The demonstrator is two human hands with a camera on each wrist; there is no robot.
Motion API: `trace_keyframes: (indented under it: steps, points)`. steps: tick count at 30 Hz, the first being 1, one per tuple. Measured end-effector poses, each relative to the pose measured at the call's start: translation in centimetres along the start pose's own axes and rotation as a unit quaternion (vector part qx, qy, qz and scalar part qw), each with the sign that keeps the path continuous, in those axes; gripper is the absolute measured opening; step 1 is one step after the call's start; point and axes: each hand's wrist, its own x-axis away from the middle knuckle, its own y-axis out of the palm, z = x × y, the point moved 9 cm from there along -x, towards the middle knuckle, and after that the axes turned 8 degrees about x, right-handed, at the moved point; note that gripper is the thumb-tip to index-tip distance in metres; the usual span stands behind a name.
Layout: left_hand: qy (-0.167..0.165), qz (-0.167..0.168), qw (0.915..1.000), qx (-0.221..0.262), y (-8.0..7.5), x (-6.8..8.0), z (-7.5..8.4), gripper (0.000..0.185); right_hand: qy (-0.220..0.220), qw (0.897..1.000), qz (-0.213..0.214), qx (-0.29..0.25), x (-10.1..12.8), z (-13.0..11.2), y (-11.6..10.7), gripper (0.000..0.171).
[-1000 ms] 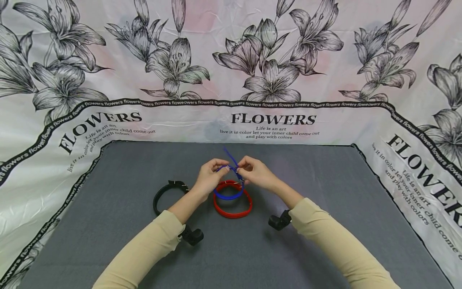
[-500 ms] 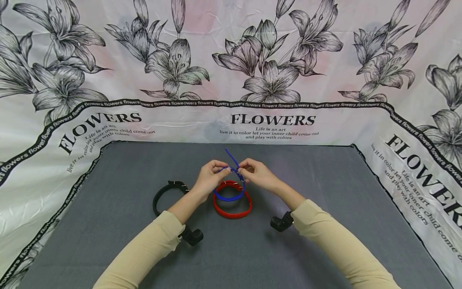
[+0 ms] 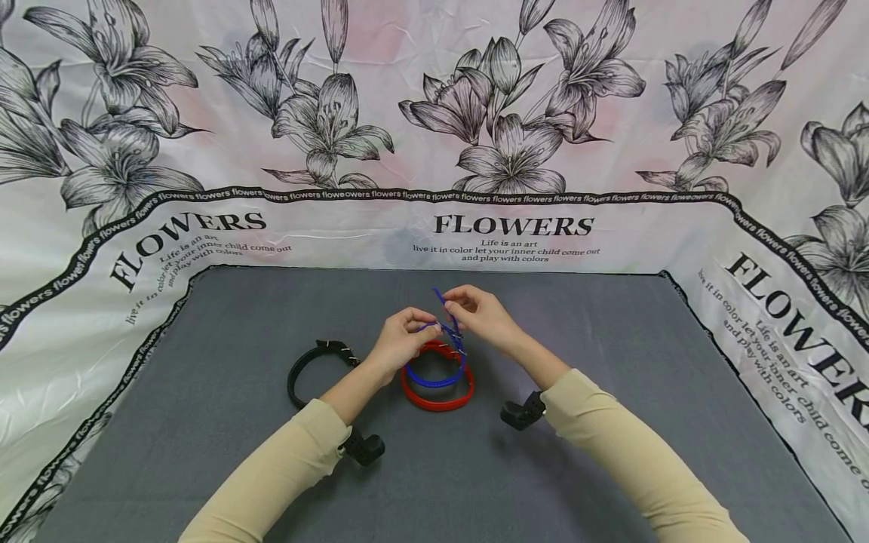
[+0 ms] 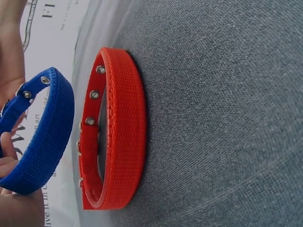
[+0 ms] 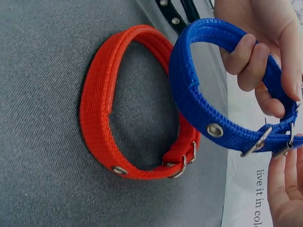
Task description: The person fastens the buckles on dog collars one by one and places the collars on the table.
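A blue buckle collar [image 3: 434, 383] with metal eyelets is held up in a loop between both hands. My left hand [image 3: 400, 341] pinches its band close to the buckle; in the right wrist view the left fingers [image 5: 251, 66] reach through the loop. My right hand [image 3: 490, 320] pinches the collar's free strap end, which sticks up past the fingertips. The metal buckle [image 5: 258, 142] shows beside the right fingers at the right wrist view's edge. Below and partly behind it, a red buckle collar [image 4: 124, 132] lies closed in a ring on the grey cloth.
A black buckle collar [image 3: 293, 377] lies to the left, near the left forearm. Grey cloth [image 3: 611, 339] covers the table. A white flower-printed sheet [image 3: 380, 234] rises behind and at the sides. Black wrist cameras [image 3: 523, 412] hang under both wrists.
My right hand has shifted from beside the buckle up along the strap end. The left hand and the blue loop have moved slightly right and down.
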Motion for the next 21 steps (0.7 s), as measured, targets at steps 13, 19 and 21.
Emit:
trace_keyframes:
  steps: [13, 19, 21]
  points:
    - [-0.008, -0.01, 0.9994, -0.033, 0.07, -0.01, -0.22, 0.033, 0.004, 1.0, 0.014, -0.014, -0.08, -0.36, -0.12, 0.027]
    - [-0.004, -0.012, 0.9995, -0.028, 0.04, -0.01, -0.17, 0.033, -0.003, 1.0, 0.005, -0.013, -0.04, -0.51, 0.0, 0.024]
    - [-0.002, -0.01, 0.9997, -0.024, -0.01, 0.04, -0.08, 0.031, -0.007, 1.0, 0.0, -0.009, -0.04, -0.61, 0.04, 0.024]
